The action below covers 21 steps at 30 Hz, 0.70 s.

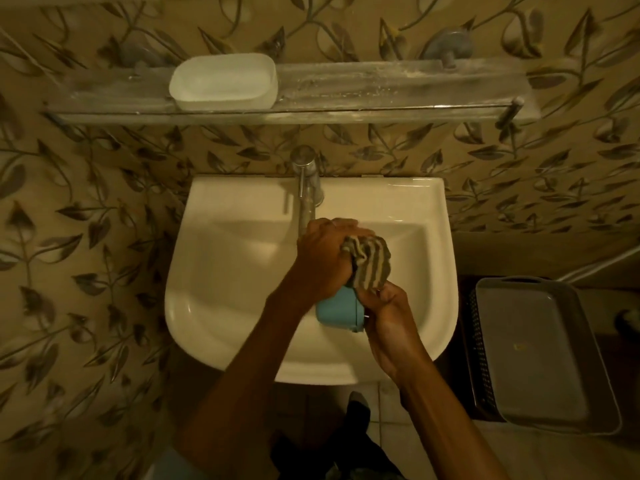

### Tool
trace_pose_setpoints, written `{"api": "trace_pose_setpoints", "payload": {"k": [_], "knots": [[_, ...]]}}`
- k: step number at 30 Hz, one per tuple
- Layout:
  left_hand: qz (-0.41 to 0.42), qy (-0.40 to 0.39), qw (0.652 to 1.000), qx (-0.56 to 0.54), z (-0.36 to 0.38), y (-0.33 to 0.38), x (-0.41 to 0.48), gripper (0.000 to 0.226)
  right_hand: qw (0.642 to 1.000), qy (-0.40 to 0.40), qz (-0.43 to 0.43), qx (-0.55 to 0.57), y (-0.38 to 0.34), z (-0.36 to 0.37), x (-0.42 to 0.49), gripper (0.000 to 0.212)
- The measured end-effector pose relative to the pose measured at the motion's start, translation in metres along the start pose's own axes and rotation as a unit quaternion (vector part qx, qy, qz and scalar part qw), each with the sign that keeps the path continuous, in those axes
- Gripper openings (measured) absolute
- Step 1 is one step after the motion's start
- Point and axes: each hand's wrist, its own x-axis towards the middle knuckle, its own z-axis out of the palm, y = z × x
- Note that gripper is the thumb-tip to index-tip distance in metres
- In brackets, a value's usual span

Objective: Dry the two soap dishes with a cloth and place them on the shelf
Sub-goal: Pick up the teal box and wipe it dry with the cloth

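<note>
Both hands work together over the basin in the head view, the only one given. Of the two, the left hand [325, 258] is curled round a bunched grey-and-beige striped cloth [370, 258] and presses it onto the far end of a small light-blue plastic soap dish [337, 308]. The right hand [391, 320] grips the near right end of that dish, fingers wrapped round it (whether they also pinch a corner of the cloth is hard to tell). The dish is held in the air above the bowl of the white ceramic sink [415, 199], on the near side of the chrome tap [306, 174].

Farther off, on the frosted glass wall shelf [398, 88], a white rounded plastic soap dish [223, 81] already sits towards the left end, open side up. By my reading that one is finished, so the task looks about half done. The blue dish is in the middle of being wiped and has yet to go up on the shelf beside the white one. To the right of the sink rests a grey plastic tray [540, 358].
</note>
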Motion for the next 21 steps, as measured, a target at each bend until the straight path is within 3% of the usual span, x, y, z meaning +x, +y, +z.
{"api": "trace_pose_setpoints", "payload": {"k": [2, 5, 6, 8, 11, 14, 17, 19, 21], "knots": [[0.042, 0.051, 0.998, 0.026, 0.017, 0.007, -0.033, 0.053, 0.996, 0.014, 0.018, 0.081, -0.006, -0.005, 0.002, 0.037], [0.084, 0.099, 0.991, -0.038, 0.050, 0.010, -0.089, 0.057, 0.973, 0.000, 0.091, 0.212, -0.017, -0.014, 0.002, 0.022], [0.085, 0.102, 0.991, -0.036, 0.057, 0.009, -0.100, 0.061, 0.967, -0.006, 0.109, 0.230, -0.019, -0.015, 0.001, 0.027], [0.076, 0.111, 0.991, -0.008, 0.066, 0.011, -0.107, 0.067, 0.965, -0.012, 0.121, 0.233, -0.017, -0.019, -0.003, 0.033], [0.038, 0.137, 0.987, 0.076, 0.059, 0.017, -0.082, 0.058, 0.977, -0.030, 0.089, 0.189, -0.012, -0.019, -0.014, 0.022], [0.012, 0.095, 0.984, 0.147, 0.033, 0.010, -0.044, 0.051, 0.990, -0.080, 0.056, 0.103, -0.008, -0.014, -0.021, 0.033], [0.021, 0.053, 0.990, 0.131, 0.017, 0.007, -0.030, 0.048, 0.996, -0.078, 0.021, 0.035, -0.011, -0.009, -0.025, 0.029], [0.046, 0.084, 0.985, 0.145, 0.020, 0.012, -0.045, 0.046, 0.998, -0.047, 0.006, 0.029, -0.010, -0.010, -0.024, 0.026], [0.087, 0.127, 0.984, 0.087, 0.038, 0.014, -0.075, 0.041, 0.999, -0.021, 0.008, 0.046, -0.011, -0.013, -0.021, 0.030]]}}
